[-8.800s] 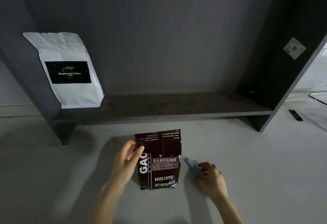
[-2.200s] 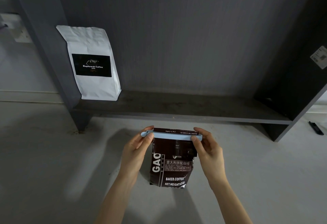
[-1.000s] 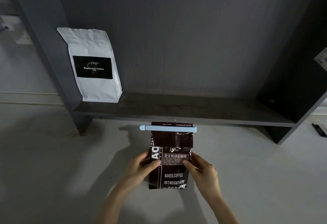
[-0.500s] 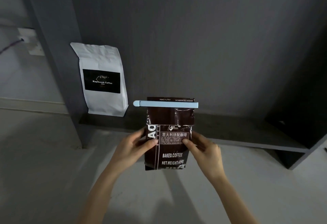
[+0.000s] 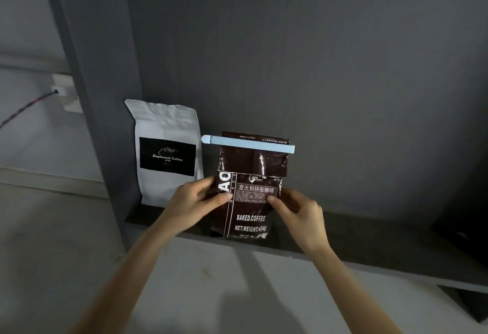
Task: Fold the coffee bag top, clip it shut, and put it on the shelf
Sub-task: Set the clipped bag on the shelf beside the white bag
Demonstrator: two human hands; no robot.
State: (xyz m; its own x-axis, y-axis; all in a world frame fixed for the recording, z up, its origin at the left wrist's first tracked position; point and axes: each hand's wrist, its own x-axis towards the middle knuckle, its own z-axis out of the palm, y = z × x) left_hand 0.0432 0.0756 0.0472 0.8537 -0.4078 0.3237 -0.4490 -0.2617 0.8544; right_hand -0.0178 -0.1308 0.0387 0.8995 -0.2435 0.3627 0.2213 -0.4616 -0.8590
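**Clipped brown bag held at the shelf edge**

The brown coffee bag point(image 5: 248, 201) sits in the middle of the frame, upright, its glossy foil creased and catching small glints near the folded top. White print covers its front; "BAKED.COFFEE" and a net-weight line read clearly, while the smaller text in the label box is too fine to make out. A long, straight, pale blue clip point(image 5: 247, 144), smooth plastic with a rounded left end, spans the folded top and juts past both sides of the bag.

The left hand point(image 5: 196, 201) grips the bag's left edge, thumb across the front and fingers wrapped behind, out of sight. The right hand point(image 5: 301, 212) pinches the right edge in the same way, thumb on the label, the other fingers partly hidden by the bag.

The bag's bottom edge is level with the front of the dark, matte shelf point(image 5: 369, 252); whether it rests there cannot be told. Just to its left stands a white coffee bag point(image 5: 166, 149), matte and crinkled at its sealed top, with a black rectangular label. Its lower right corner is covered by the left hand. Both forearms are cut off by the bottom of the frame.
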